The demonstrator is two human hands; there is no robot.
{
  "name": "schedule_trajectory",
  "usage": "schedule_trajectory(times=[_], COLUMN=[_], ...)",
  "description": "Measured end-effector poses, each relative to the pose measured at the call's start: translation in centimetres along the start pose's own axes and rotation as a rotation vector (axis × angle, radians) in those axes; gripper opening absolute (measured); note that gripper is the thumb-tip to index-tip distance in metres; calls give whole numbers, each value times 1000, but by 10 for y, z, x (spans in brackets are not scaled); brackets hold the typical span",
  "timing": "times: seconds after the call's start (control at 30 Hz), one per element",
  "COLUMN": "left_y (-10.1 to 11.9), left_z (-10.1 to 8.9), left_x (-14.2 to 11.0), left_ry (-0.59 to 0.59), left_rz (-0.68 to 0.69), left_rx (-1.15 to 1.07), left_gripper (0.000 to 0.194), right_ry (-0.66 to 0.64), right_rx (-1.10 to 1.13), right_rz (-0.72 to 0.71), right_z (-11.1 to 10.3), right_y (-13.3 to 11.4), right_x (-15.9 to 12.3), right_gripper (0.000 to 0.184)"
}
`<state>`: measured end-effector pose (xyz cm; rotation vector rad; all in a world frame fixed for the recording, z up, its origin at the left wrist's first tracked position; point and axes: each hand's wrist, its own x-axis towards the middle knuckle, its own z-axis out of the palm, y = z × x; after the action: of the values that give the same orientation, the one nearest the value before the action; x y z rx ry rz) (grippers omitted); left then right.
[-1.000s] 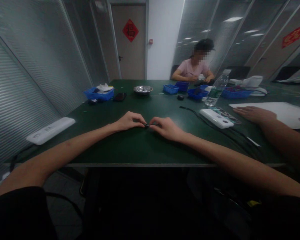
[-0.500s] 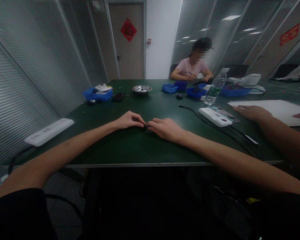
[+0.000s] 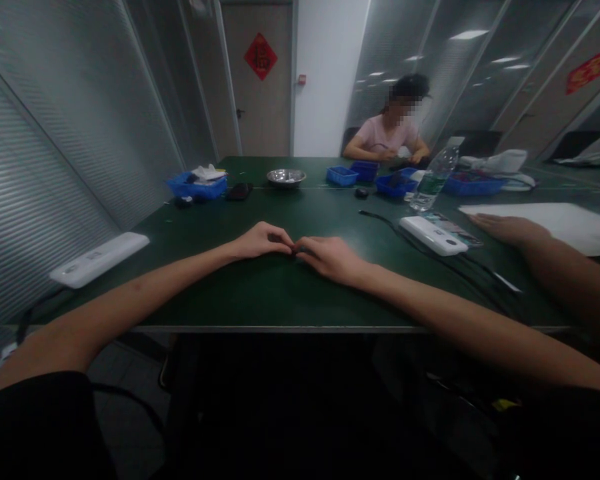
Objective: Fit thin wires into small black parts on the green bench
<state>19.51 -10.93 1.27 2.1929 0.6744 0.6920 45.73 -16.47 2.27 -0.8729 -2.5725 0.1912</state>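
Note:
My left hand (image 3: 264, 240) rests low over the green table (image 3: 260, 293), thumb and fingers brought together in a pinch. Facing it from the right, my right hand (image 3: 329, 257) has its fingers bent and closed, their tips meeting those of the left. A tiny dark thing (image 3: 295, 251) shows between the fingertips of both hands, just above or on the tabletop. It is too small and too covered to name, and I cannot tell which hand bears it.
Power strips lie at left (image 3: 100, 260) and right (image 3: 433, 235). Farther back are a metal bowl (image 3: 286, 178), a blue basket (image 3: 197, 186), a phone (image 3: 239, 192) and a tilted water bottle (image 3: 436, 175). Another person's hand (image 3: 510, 229) touches white paper (image 3: 555, 223); someone sits opposite (image 3: 387, 137).
The fingertips of my two hands have drawn slightly closer, hiding more of the small dark thing. The whole view has shifted a little.

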Motion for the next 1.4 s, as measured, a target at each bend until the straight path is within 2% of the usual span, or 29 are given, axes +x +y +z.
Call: schedule_trajectory(times=[0.07,0.13,0.3,0.37,0.43,0.57,0.67,0.83,1.0,1.2,1.4], left_y=[0,3,12,12,9,3,5,11,6,1,0], left_z=[-1,0,5,6,4,0,1,2,-2,-4,0], left_x=[0,-1,-4,-4,-3,1,2,1,0,-1,-2], left_ry=[-14,-10,49,57,37,-81,-126,-125,-106,-90,-52], left_rz=[-24,-10,116,126,93,-22,-48,-32,-2,30,41], left_rx=[-30,-17,124,130,91,-9,-41,-29,24,6,-18], left_gripper=[30,30,28,28,28,30,31,38,45,39,36], right_ry=[-20,-17,-8,-11,2,1,-2,33,64,63,13], right_rx=[-63,-32,248,283,197,-85,-171,-119,-78,-60,-60], right_rz=[-34,-18,178,219,163,-39,-62,-50,-77,-76,-78], right_z=[-1,-2,-5,-5,-4,-3,-5,-10,-15,-17,-14], right_y=[-2,-4,-6,-5,-5,-6,-8,-8,0,9,7], right_x=[-1,-1,4,5,4,1,0,0,-5,-12,-10], right_gripper=[27,27,24,25,25,26,28,24,24,23,23])
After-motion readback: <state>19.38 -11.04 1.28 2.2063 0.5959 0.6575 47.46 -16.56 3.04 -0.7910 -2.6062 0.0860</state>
